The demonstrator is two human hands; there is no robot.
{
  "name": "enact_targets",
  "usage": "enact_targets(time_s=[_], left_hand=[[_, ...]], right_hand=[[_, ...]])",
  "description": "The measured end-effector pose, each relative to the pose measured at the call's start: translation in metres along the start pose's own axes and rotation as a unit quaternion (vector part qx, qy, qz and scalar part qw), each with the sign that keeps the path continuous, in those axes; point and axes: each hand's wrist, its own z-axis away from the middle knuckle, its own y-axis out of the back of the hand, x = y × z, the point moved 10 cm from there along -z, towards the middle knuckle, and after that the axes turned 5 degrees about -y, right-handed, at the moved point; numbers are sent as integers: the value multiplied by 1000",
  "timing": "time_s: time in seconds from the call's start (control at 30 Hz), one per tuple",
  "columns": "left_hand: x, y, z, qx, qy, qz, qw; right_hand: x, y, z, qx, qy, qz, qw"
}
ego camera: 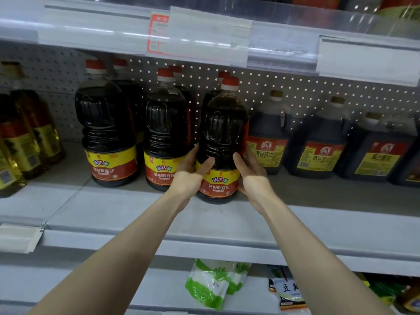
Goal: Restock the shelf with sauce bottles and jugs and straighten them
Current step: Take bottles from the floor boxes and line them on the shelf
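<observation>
Both hands, left hand (189, 171) and right hand (251, 176), clasp the front sauce bottle (221, 142) on the shelf (159, 214), apparently straightening it; next it likely needs aligning with its neighbours.

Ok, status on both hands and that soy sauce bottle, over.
Both the left hand and right hand grip the red-capped soy sauce bottle. Upright on the shelf. Soy sauce jug close beside it.

The sauce bottles (221, 133) are near-black with red caps and yellow-and-red labels. The jugs (268, 130) are dark with gold caps. The grey back panel (302, 87) carries rows of dots.
</observation>
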Motion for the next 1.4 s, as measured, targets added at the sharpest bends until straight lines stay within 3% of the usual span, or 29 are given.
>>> enact_targets(time_s=[1.4], left_hand=[[2, -7, -20, -19, -14, -58, 998]], right_hand=[[3, -1, -28, 24, 15, 19, 999]])
